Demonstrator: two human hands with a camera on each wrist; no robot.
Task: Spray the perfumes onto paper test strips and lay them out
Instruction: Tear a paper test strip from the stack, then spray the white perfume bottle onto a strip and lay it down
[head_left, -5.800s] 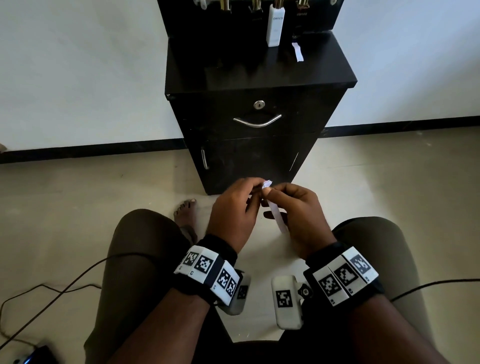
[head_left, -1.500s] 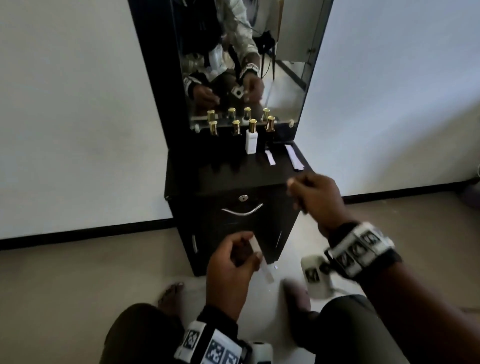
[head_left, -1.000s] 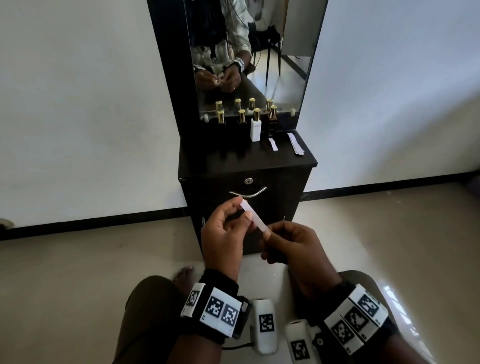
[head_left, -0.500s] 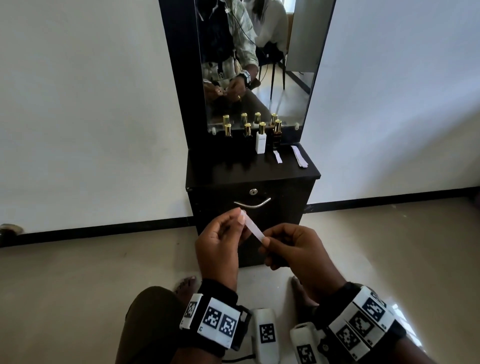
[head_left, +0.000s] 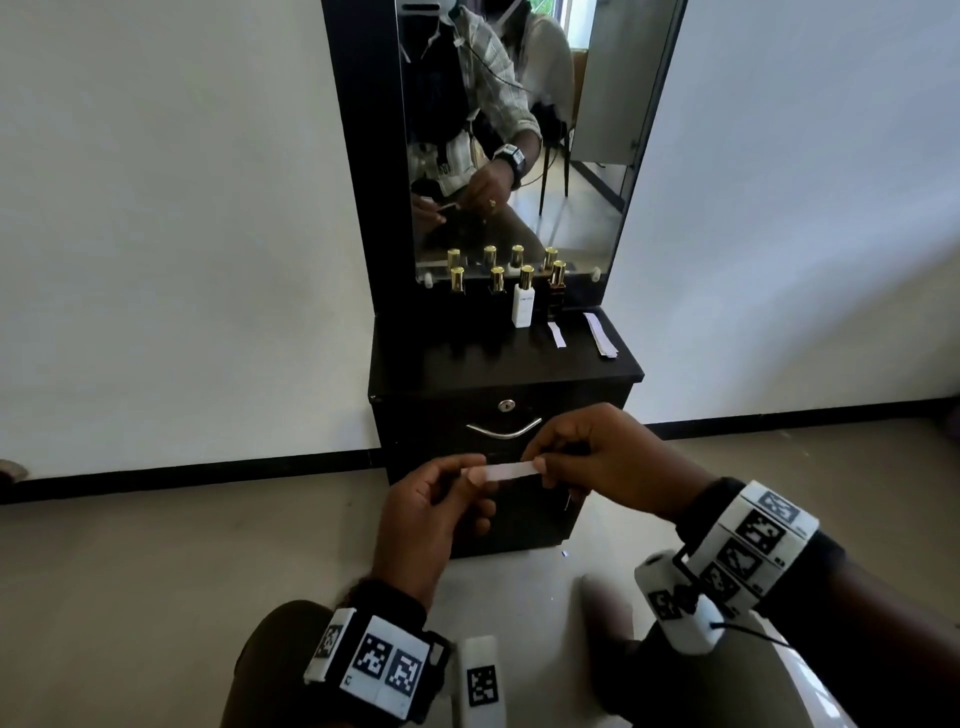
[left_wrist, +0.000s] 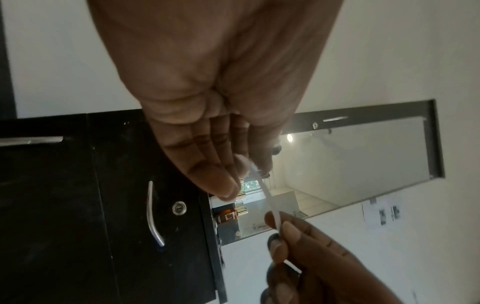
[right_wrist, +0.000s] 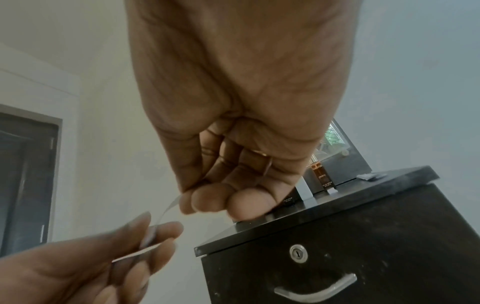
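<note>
Since half a second ago the paper strip (head_left: 501, 471) has levelled out from a slant. Left hand (head_left: 426, 512) pinches its 9 o'clock end, right hand (head_left: 597, 462) its 3 o'clock end, in front of the cabinet (head_left: 498, 374); perfume bottles (head_left: 522, 304) stand at 12 o'clock.

The test strip (head_left: 501, 471) is showing as thin matt white paper. The cabinet (head_left: 504, 374) is looking like dark wood with a faint sheen, and its drawer handle (head_left: 503, 430) and lock (head_left: 506, 405) are gleaming as polished metal. The bottle caps (head_left: 526, 277) are shining glossy gold; the white bottle (head_left: 522, 307) is looking smooth. The floor (head_left: 156, 571) is appearing smooth, slightly glossy.
</note>
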